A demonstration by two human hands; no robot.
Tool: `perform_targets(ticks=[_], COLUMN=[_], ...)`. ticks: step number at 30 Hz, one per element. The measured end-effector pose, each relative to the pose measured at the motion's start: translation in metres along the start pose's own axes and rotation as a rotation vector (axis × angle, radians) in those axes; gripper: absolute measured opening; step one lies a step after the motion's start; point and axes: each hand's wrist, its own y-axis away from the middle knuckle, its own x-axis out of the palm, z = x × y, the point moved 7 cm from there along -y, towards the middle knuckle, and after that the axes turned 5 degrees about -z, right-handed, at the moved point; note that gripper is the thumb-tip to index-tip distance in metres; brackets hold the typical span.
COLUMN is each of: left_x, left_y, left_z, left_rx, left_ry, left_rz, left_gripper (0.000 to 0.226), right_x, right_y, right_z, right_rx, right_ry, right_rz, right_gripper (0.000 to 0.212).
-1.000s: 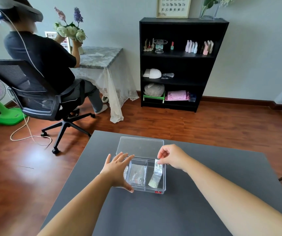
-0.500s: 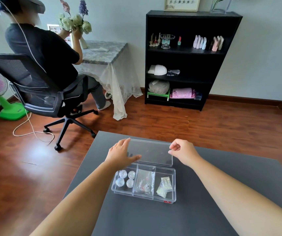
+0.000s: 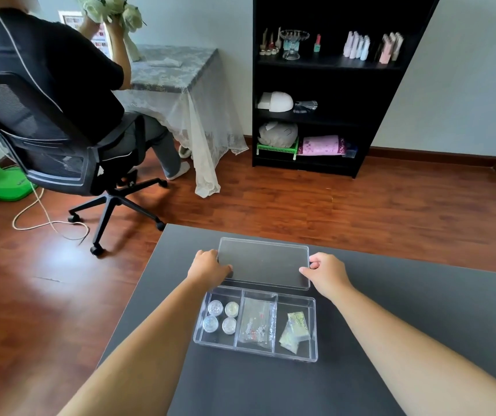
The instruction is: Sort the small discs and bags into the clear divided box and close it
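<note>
while the clear divided box (image 3: 255,324) sits filled and uncovered on the table (image 3: 390,310), left hand (image 3: 209,267) and right hand (image 3: 326,273) grip its lid (image 3: 264,262) at twelve o'clock.

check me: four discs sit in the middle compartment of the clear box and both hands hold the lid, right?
Not quite. The head view shows the four discs in the left compartment of the clear box; the middle one holds a bag. Left hand and right hand do hold the lid.

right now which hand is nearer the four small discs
Left. The left hand grips the lid's left edge, just beyond the discs; the right hand holds the lid's far right edge.
</note>
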Motion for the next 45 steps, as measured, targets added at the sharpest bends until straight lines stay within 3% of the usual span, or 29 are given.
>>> perform_targets(ticks=[5, 11, 16, 26, 37, 45], left_x=[-0.022, -0.058, -0.056, -0.027, -0.012, -0.013], left_y=[0.009, 0.035, 0.066, 0.111, 0.125, 0.119], left_z=[-0.008, -0.010, 0.002, 0.036, 0.033, 0.032], left_rx=[-0.006, -0.036, -0.059, -0.102, -0.058, -0.022], left_ry=[0.091, 0.215, 0.250, 0.187, 0.049, 0.117], left_rz=[-0.128, -0.287, -0.278, -0.260, -0.216, -0.189], left_gripper=[0.040, 0.056, 0.065, 0.058, 0.056, 0.050], right_x=[-0.016, -0.041, -0.039, -0.026, -0.024, -0.019], right_y=[0.005, 0.030, 0.061, 0.102, 0.113, 0.117], right_z=[0.012, 0.031, 0.019, -0.001, -0.016, -0.019], right_rx=[-0.010, -0.068, -0.019, -0.002, 0.043, 0.040], right_ry=[-0.119, -0.190, -0.132, -0.024, -0.025, -0.046], right_rz=[-0.025, 0.001, 0.121, 0.277, 0.198, 0.183], right_gripper=[0.026, 0.028, 0.028, 0.026, 0.017, 0.013])
